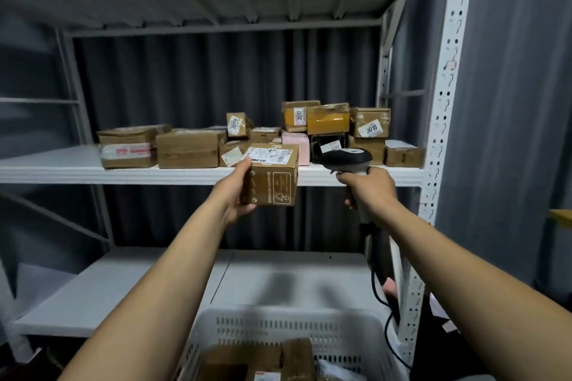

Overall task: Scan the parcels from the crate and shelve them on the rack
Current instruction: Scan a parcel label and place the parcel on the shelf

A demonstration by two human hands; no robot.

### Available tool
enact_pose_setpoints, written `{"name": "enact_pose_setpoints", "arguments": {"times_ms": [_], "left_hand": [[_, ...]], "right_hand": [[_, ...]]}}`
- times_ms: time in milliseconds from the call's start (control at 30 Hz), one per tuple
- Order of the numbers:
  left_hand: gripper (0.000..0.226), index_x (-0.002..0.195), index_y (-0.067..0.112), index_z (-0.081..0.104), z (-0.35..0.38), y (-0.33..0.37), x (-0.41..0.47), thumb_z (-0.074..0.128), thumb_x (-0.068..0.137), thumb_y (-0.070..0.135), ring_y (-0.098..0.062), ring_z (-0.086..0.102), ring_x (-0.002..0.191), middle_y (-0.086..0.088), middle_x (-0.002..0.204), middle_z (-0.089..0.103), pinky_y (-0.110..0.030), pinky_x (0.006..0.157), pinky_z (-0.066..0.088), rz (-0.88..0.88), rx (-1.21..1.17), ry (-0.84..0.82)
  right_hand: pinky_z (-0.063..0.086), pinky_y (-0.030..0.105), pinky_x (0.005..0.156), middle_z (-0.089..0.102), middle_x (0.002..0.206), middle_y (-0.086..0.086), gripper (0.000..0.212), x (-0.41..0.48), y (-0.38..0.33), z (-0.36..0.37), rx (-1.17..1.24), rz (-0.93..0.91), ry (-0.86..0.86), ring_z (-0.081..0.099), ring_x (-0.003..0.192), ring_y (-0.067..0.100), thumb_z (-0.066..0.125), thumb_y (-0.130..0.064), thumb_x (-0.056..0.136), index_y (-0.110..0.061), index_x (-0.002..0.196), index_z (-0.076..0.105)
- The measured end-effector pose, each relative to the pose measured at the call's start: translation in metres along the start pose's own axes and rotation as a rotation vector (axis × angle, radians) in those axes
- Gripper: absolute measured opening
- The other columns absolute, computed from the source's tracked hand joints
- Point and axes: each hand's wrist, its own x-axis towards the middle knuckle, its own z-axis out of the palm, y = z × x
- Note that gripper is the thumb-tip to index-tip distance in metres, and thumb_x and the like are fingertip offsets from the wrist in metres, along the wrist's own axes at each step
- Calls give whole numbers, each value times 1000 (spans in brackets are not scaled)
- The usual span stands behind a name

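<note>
In front of the middle shelf (62,168), left hand (236,192) grips a cardboard parcel (272,178), right hand (370,192) at its 3 o'clock clutches the scanner (346,159), crate (278,328) at 6 o'clock below; likely risk: sliding it in knocks the crowded boxes (188,148) behind

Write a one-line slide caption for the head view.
Left hand holds a labelled cardboard parcel while right hand grips a barcode scanner beside it.

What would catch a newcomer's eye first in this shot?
At centre, the left hand holds up a small cardboard parcel, and the right hand grips a barcode scanner beside it. Behind them, labelled parcels crowd the white rack's middle shelf.
</note>
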Motion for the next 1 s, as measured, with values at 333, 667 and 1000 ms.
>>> {"name": "enact_pose_setpoints", "arguments": {"times_ms": [333, 667, 1000], "left_hand": [[49, 116, 15, 59, 46, 63, 75, 61, 87, 55, -20, 68, 92, -2, 105, 71, -34, 70, 55, 159, -39, 67], [58, 121, 9, 53, 86, 92, 172, 54, 90, 59, -19, 62, 88, -3, 111, 66, -32, 68, 49, 147, 11, 104], [63, 148, 18, 33, 95, 86, 216, 63, 92, 21, -29, 53, 123, -9, 135, 57, -35, 103, 43, 538, 705, 152]], "right_hand": [[43, 22, 39, 69, 73, 14, 21, 73, -38, 10, -64, -68, 23, 59, 41, 18, 69, -17, 79, 2, 90, 67], [46, 29, 46, 66, 69, 10, 11, 149, -37, 26, -116, -104, 38, 60, 49, 24, 70, -16, 78, -8, 78, 62], [40, 19, 38, 67, 71, 5, 14, 191, -26, 25, -218, -114, 57, 57, 44, 14, 71, -20, 82, -11, 77, 62]]}}
